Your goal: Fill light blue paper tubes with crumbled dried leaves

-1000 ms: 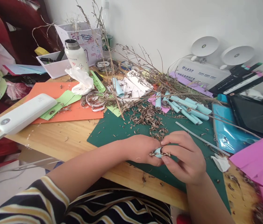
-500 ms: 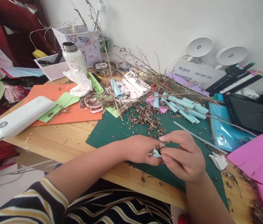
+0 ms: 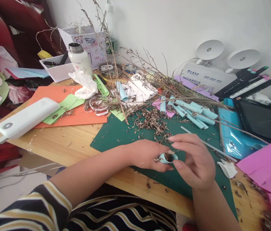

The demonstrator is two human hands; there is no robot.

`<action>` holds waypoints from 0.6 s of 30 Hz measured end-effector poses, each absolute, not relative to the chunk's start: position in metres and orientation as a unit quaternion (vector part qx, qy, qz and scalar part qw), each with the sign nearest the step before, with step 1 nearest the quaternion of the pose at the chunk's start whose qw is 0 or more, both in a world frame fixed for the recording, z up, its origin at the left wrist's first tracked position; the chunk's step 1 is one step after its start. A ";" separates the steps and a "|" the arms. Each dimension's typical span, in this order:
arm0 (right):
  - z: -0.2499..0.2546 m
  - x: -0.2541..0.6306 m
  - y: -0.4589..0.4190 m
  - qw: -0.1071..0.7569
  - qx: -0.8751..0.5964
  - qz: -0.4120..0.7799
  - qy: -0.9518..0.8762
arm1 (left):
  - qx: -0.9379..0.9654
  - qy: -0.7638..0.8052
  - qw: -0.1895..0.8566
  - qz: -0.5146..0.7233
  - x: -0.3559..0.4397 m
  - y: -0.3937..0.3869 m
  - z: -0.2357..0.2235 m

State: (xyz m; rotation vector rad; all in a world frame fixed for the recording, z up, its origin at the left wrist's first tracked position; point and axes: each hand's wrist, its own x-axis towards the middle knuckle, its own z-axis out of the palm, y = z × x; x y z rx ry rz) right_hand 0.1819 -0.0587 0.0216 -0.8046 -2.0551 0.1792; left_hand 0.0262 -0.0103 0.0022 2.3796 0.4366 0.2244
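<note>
My left hand (image 3: 148, 155) is closed around a light blue paper tube (image 3: 175, 157), its open end facing up toward me. Dried leaves (image 3: 168, 156) fill the mouth of the tube and stick out over its rim. My right hand (image 3: 195, 162) is just to the right, fingers apart, with the thumb tip at or very near the rim; I see nothing held in it. Beyond both hands, a heap of crumbled dry leaves (image 3: 151, 120) lies on the green cutting mat (image 3: 111, 134). Several more blue paper tubes (image 3: 190, 117) rest at the mat's far side.
Dry branches (image 3: 149, 69) stretch across the back of the table. On the left are a white power bank (image 3: 27, 117), orange paper (image 3: 89, 118), crumpled tissue (image 3: 83, 85) and an uncapped bottle (image 3: 80, 61). Pink paper (image 3: 267, 168) and a blue packet (image 3: 233, 134) lie at right.
My right hand has drawn back to the right from the tube and its fingers have spread, so the leaf-filled opening now shows. The left hand keeps its hold on the tube.
</note>
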 end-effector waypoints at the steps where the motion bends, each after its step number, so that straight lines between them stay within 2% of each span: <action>1: 0.023 0.181 -0.058 0.428 -0.325 0.065 -0.841 | 0.920 0.166 0.345 0.087 0.026 -0.010 0.002; 7: 0.029 0.178 -0.058 0.398 -0.298 0.024 -0.867 | 0.916 0.161 0.355 0.095 0.027 -0.011 0.003; 14: 0.031 0.179 -0.059 0.324 -0.322 0.096 -0.884 | 0.915 0.178 0.357 0.051 0.026 -0.012 0.006; 18: 0.029 0.180 -0.060 0.335 -0.317 0.087 -0.883 | 0.915 0.170 0.361 0.056 0.026 -0.011 0.007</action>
